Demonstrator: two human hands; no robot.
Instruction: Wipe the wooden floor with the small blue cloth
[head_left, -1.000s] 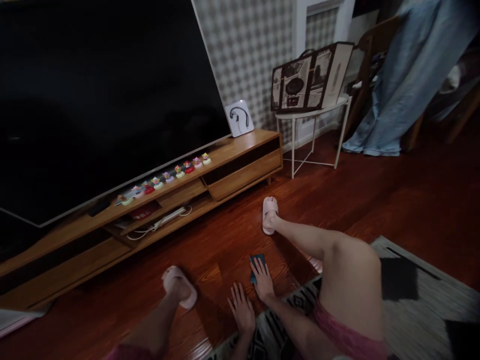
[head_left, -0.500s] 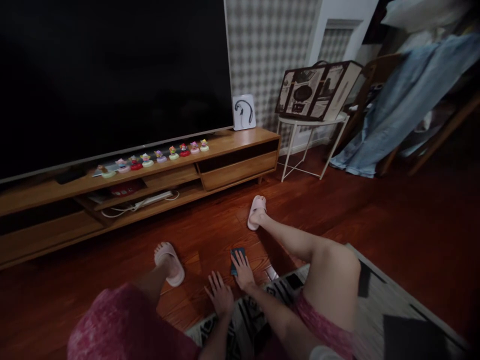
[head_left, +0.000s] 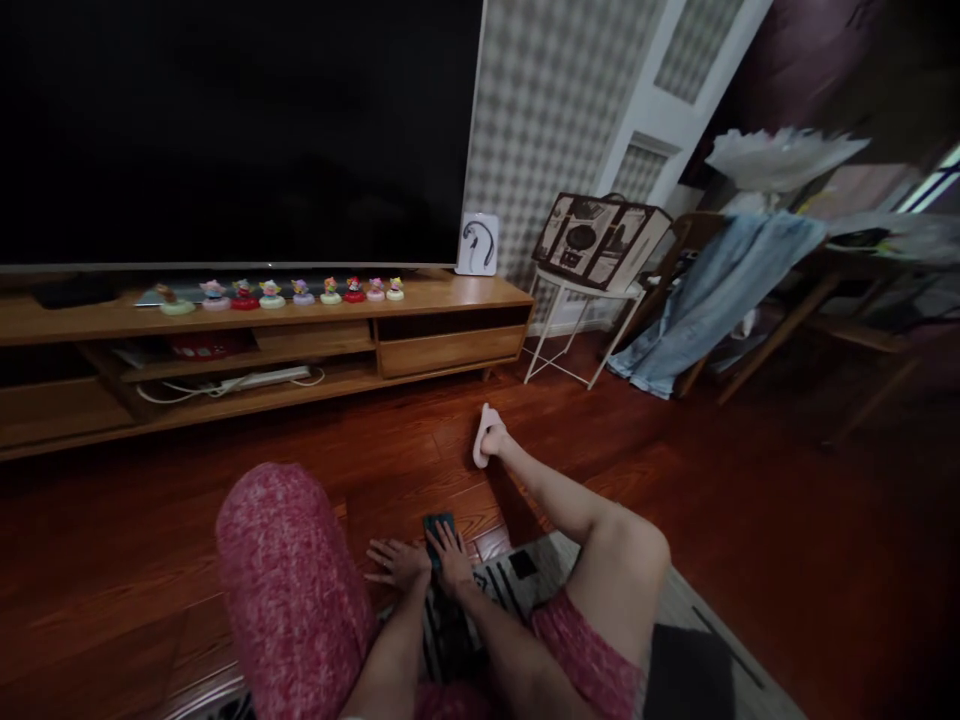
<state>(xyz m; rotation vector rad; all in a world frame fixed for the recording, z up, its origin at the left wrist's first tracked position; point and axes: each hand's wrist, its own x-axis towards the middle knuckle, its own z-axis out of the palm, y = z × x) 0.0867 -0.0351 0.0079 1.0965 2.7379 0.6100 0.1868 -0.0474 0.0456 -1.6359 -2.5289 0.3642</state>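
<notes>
My right hand point(head_left: 452, 565) lies flat on a small dark teal rectangular object point(head_left: 432, 521) on the wooden floor, fingers spread over it and not gripping. The object looks thin; its exact kind is unclear. Just to the left, my left hand point(head_left: 403, 564) is spread open with its fingers pointing left, low over or on the floor; I cannot tell whether it touches. The two wrists are close together above the edge of a patterned rug point(head_left: 555, 555). A small shiny, pale patch point(head_left: 493, 543) shows on the floor right of my right hand.
My bent legs, in pink shorts point(head_left: 289, 580), flank the hands, with a pink slipper point(head_left: 480, 440) on the right foot. Ahead stands a TV cabinet point(head_left: 450, 350) with several small figurines point(head_left: 301, 292). A suitcase-like box point(head_left: 596, 240) rests on a white side table point(head_left: 577, 283).
My view has turned and tilted. My left knee has come up and now hides the left foot. The left hand has swung so its fingers point left; the right hand stays on the teal object.
</notes>
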